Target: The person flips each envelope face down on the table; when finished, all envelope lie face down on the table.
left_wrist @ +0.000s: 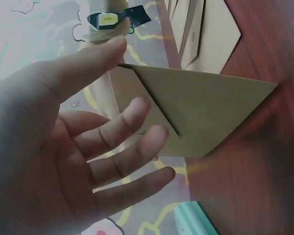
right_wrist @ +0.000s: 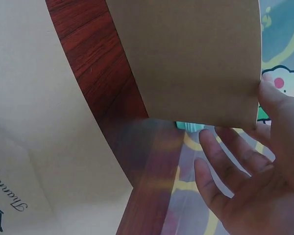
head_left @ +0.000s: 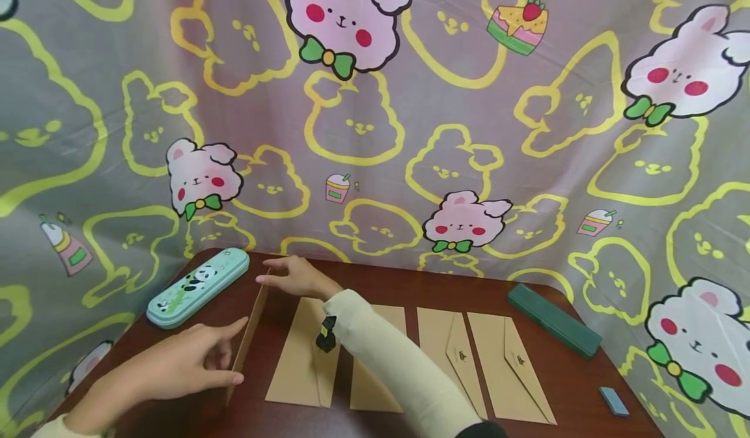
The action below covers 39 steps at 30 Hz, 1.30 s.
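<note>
A brown paper envelope [head_left: 250, 334] stands tilted on its edge between the two hands, at the left of the table. At its far end my right hand [head_left: 297, 276] pinches a corner between thumb and fingers; the other fingers [right_wrist: 210, 147] hang loose below that corner in the right wrist view. Beside the near end is my left hand [head_left: 176, 360], its thumb right at the edge. In the left wrist view its fingers [left_wrist: 137, 152] are spread in front of the envelope's flap side [left_wrist: 186, 107]. Several flat envelopes [head_left: 295, 360] lie in a row to the right, partly covered by the right arm.
On the left stands a mint pencil case [head_left: 199, 287] with a panda print. A dark green case [head_left: 553, 319] lies at the back right, and a small blue block [head_left: 613, 401] near the right edge. A patterned curtain [head_left: 375, 132] hangs round the table.
</note>
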Tool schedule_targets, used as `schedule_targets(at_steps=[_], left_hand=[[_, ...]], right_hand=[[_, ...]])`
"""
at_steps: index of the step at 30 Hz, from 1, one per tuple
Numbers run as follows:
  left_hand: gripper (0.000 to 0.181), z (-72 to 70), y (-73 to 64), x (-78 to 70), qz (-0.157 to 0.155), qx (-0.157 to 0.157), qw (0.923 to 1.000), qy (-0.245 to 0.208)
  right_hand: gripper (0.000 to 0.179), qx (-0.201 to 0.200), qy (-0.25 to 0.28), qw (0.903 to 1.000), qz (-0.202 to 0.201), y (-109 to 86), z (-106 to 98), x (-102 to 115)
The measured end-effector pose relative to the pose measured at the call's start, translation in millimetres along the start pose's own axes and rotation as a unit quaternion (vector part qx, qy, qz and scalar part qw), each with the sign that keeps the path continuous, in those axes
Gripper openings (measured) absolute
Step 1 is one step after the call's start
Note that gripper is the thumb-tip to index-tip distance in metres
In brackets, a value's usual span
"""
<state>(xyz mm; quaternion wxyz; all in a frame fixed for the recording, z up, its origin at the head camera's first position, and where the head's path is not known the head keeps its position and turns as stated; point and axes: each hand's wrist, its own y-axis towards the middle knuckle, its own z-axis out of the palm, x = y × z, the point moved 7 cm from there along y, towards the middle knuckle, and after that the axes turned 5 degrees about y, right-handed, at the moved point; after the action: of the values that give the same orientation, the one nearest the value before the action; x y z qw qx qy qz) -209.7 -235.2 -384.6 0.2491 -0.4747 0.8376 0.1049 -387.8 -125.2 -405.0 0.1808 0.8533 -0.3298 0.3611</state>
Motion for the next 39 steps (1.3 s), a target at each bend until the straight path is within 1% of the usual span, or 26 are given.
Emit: schedule_targets(at_steps=[3, 5, 8, 11, 13, 14, 20, 24, 29, 31, 33, 35, 39], left_hand=[[0.09, -0.7, -0.2, -4.2, 0.005, 0.002, 1.0, -0.005], [0.085, 0.7, -0.8, -5.4, 0.006, 0.009, 0.9999, -0.012], [0.076, 3.4, -2.7, -7.2, 0.012, 0.012, 0.9997, -0.017], [0.071, 4.5, -3.9, -8.7, 0.018, 0.005, 0.9998, -0.01], [0.07, 4.2, -3.8, -8.2, 0.011, 0.001, 0.9999, -0.005], [0.069, 3.8, -3.8, -8.5, 0.012, -0.002, 0.9999, 0.0], [0.069, 4.8, -6.0, -7.6, 0.005, 0.008, 0.9999, -0.01], [0.07, 7.1, -6.1, -5.7, 0.0, 0.017, 0.9995, -0.025], [0.07, 8.1, -5.8, -5.7, 0.013, 0.01, 0.9994, -0.029], [0.071, 8.3, -6.2, -5.6, 0.015, 0.007, 0.9994, -0.03], [0.071, 8.8, -6.9, -4.4, 0.009, 0.008, 0.9994, -0.033], [0.071, 8.7, -7.7, -3.8, 0.006, 0.008, 0.9994, -0.032], [0.072, 8.9, -8.7, -3.5, 0.004, 0.013, 0.9991, -0.039]], right_hand=[[0.059, 0.0, -0.009, 1.0, -0.003, 0.6, 2, 1], [0.059, 0.0, -0.015, 0.9999, -0.006, 1.3, 3, 2], [0.059, 0.001, -0.022, 0.9997, -0.009, 2.7, 5, 2], [0.057, 0.003, -0.01, 0.9999, -0.01, 3.9, 5, 2], [0.056, 0.006, 0.005, 0.9999, -0.009, 4.8, 4, 3], [0.055, 0.008, 0.011, 0.9999, -0.01, 5.3, 4, 4], [0.054, 0.03, 0.046, 0.9984, -0.015, 7.0, 8, 1], [0.049, 0.031, 0.073, 0.9969, 0.001, 6.6, 12, -7], [0.047, 0.042, 0.102, 0.9932, 0.037, 7.3, 22, -22], [0.044, 0.046, 0.098, 0.9929, 0.051, 8.1, 28, -29], [0.041, 0.05, 0.088, 0.9932, 0.059, 9.4, 33, -33], [0.037, 0.049, 0.07, 0.9944, 0.061, 10.9, 36, -36], [0.035, 0.039, 0.023, 0.9969, 0.065, 12.2, 39, -36]])
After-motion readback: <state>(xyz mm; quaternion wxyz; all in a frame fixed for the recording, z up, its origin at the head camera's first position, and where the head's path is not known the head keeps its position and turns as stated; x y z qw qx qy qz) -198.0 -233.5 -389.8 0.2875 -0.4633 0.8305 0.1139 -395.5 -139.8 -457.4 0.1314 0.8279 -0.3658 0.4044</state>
